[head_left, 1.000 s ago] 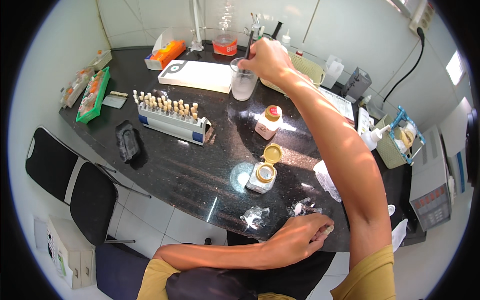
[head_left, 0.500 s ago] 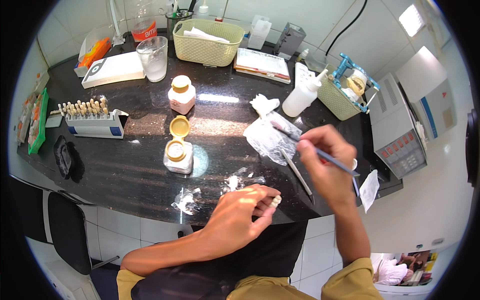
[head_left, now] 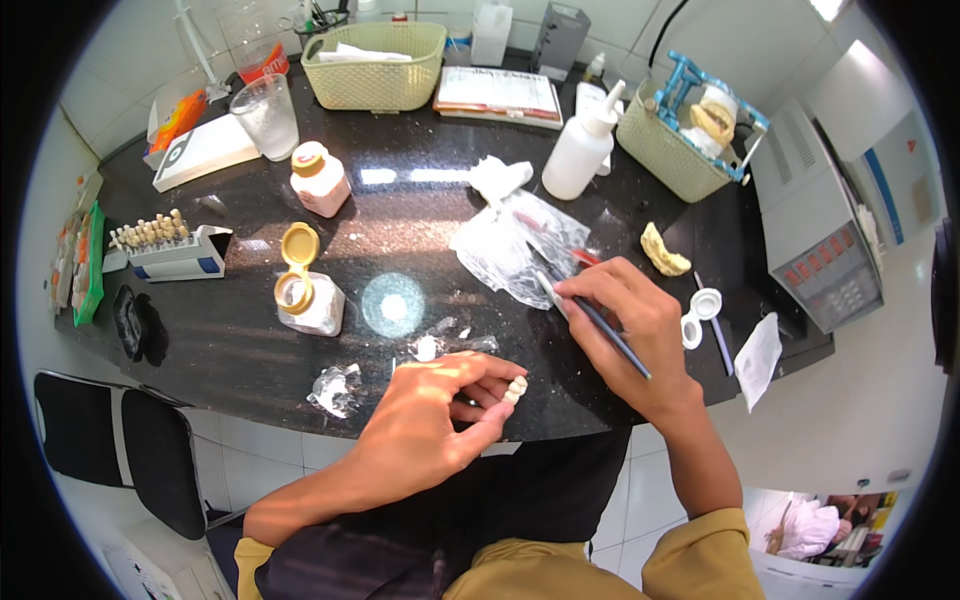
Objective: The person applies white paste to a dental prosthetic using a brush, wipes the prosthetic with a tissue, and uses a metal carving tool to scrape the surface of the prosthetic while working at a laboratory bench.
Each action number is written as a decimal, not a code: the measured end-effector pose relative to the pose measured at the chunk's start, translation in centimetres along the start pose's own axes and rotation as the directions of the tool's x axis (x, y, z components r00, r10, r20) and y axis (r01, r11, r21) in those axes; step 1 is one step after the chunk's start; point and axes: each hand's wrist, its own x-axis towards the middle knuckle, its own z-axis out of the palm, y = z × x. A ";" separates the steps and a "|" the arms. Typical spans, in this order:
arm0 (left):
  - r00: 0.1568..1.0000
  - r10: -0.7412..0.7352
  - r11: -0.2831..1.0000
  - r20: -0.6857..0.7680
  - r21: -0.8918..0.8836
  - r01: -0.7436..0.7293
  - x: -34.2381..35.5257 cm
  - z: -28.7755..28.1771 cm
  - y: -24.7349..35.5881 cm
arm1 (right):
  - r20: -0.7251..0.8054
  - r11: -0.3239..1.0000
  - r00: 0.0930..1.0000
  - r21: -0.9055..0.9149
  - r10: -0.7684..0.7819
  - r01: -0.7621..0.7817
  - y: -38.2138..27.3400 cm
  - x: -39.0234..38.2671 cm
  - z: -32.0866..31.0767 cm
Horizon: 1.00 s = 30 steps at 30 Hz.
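Pinching teeth point(head_left: 516, 389) in left hand point(head_left: 425, 408) fingers; right hand point(head_left: 634, 325) fingers pinch dark tool point(head_left: 620, 346) near plastic point(head_left: 500, 258) on surface point(head_left: 230, 355).

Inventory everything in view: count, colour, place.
Tooth piece: 1, cream, left hand
Slim tools: at least 2, grey, right hand
Plastic sheet: 1, whitish, centre
Scraps: 2 clusters, clear, front
Jars: 2, yellow-lidded, left
Tooth rack: 1, white-blue, left
Tray: 1, green, left
Lump: 1, black, left
Cup: 1, clear, rear
Flat box: 1, white, rear
Carton: 1, orange, rear
Baskets: 2, pale green, back
Squeeze bottle: 1, white, back
Frame: 1, blue, right basket
Curved piece: 1, yellowish, right
Boxy unit: 1, pale, right
Table: 1, black, centre
Chair: 1, black, lower left
Hands: 2, bare, front
Sleeves: 2, mustard, bottom
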 end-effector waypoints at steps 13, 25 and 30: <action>1.000 0.003 0.999 -0.004 0.042 -0.003 0.2 -0.1 -0.1 | -0.137 0.790 0.959 0.602 0.247 -0.117 -3.9 -7.6 1.4; 1.000 -0.020 0.999 0.002 0.029 0.020 0.5 -0.2 -0.4 | -0.075 0.815 0.992 0.578 0.104 -0.042 -2.4 -6.7 2.6; 1.000 0.018 0.999 0.003 0.051 -0.018 0.6 -0.3 -0.7 | -0.041 0.844 0.997 0.535 0.068 -0.036 -2.3 -6.3 2.8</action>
